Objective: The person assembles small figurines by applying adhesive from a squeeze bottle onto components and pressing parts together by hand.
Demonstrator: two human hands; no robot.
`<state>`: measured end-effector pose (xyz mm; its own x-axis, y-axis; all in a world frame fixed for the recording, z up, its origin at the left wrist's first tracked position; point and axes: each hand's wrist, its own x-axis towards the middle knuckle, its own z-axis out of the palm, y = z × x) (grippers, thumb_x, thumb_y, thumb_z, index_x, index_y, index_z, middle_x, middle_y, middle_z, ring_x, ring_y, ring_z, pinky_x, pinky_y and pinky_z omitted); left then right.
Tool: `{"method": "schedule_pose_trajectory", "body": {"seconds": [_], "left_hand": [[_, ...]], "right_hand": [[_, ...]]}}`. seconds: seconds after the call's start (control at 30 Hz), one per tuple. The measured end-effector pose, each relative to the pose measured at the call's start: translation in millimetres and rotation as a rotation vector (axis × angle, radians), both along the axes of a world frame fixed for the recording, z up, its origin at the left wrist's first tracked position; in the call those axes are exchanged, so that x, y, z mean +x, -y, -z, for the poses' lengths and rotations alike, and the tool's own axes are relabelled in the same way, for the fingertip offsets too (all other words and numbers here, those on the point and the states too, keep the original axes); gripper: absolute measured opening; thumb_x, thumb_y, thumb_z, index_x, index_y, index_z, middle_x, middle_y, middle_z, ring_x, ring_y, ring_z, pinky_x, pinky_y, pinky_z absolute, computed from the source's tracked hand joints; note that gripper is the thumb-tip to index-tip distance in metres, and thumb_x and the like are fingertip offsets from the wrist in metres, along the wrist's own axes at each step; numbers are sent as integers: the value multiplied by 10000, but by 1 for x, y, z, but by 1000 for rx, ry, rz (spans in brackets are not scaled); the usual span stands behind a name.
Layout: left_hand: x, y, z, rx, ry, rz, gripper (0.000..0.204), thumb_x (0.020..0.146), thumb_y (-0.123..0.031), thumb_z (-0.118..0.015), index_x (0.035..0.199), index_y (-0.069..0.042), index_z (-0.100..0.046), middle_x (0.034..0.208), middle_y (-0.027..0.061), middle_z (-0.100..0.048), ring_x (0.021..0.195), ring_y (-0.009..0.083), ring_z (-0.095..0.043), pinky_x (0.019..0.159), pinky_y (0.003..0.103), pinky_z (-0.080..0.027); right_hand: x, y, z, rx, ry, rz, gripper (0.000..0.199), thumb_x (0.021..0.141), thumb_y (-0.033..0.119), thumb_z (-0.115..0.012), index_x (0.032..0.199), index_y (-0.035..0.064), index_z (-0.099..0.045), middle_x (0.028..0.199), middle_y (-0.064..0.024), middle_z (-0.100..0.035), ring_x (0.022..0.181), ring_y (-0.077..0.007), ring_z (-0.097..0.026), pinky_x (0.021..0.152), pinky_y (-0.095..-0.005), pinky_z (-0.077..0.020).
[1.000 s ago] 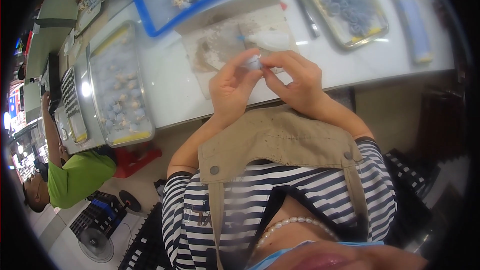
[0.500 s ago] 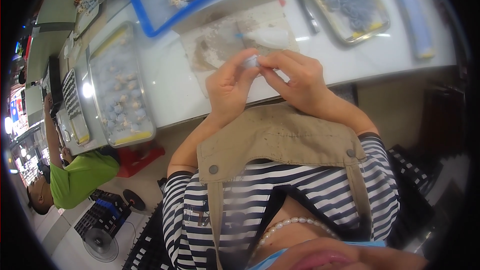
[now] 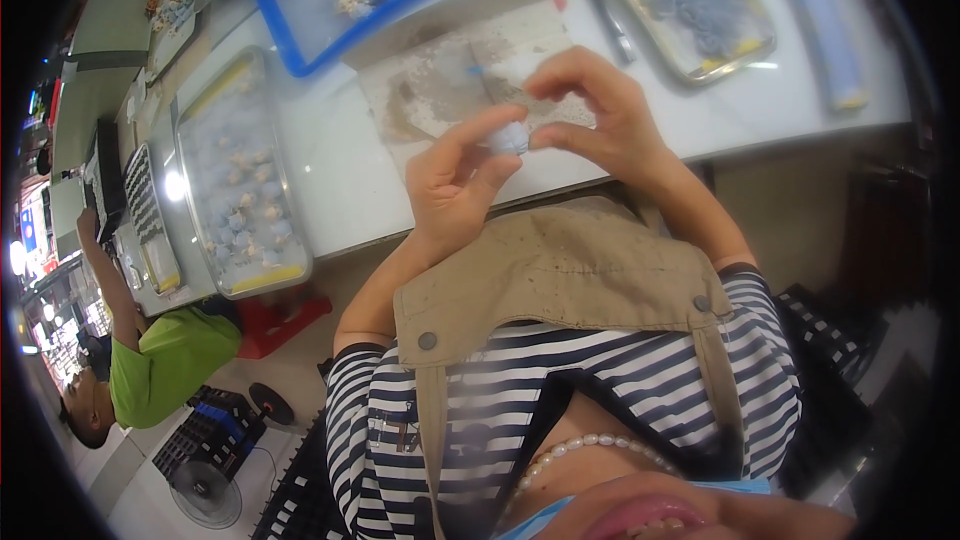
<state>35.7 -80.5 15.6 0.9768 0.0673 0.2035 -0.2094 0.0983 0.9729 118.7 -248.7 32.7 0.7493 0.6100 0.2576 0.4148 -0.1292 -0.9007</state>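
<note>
Between thumb and forefinger, my left hand (image 3: 458, 170) pinches a small round pale-blue piece (image 3: 509, 138). Its surface looks grooved, but the detail is too small to make out. My right hand (image 3: 610, 120) is open just beside it, thumb and forefinger spread apart, with the thumb tip close to the piece's right side; whether they touch I cannot tell. Beneath both hands lies a stained, flattened cardboard sheet (image 3: 400, 65). A white bottle (image 3: 512, 67) with a blue tip lies on the sheet, partly hidden behind my right hand.
A blue-rimmed tray (image 3: 298, 58) of blue and cream pieces stands beyond the cardboard. Left is a clear tray (image 3: 305, 265) of similar pieces; right, a tray (image 3: 765, 45) of grey-blue pieces. A dark slim tool (image 3: 612, 25) lies between. A person in green (image 3: 175, 365) works far left.
My right hand has let go of the piece, opening and lifting away to the right. The piece, still in my left hand, is slightly lower and more visible.
</note>
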Motion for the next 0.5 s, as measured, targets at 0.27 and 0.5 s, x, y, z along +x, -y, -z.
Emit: {"method": "schedule_pose_trajectory", "body": {"seconds": [0.27,0.5], "left_hand": [[-2,0,-6,-74,-11,132,306,797,2,-589,1098,21,-539,1120,116,-559,928,140,-557,800,243,-432],[-1,5,-12,155,149,93,266,843,-117,-570,1040,60,-552,979,150,-613,864,168,-586,776,248,-446]], "right_hand": [[-10,-3,2,198,-476,-277,506,724,119,-689,1168,10,-473,1115,-69,-525,1001,-141,-498,867,-283,-410],[-18,-1,-3,287,-684,-302,397,750,29,-632,1121,4,-492,1098,-76,-542,1004,-136,-515,843,-269,-429]]}}
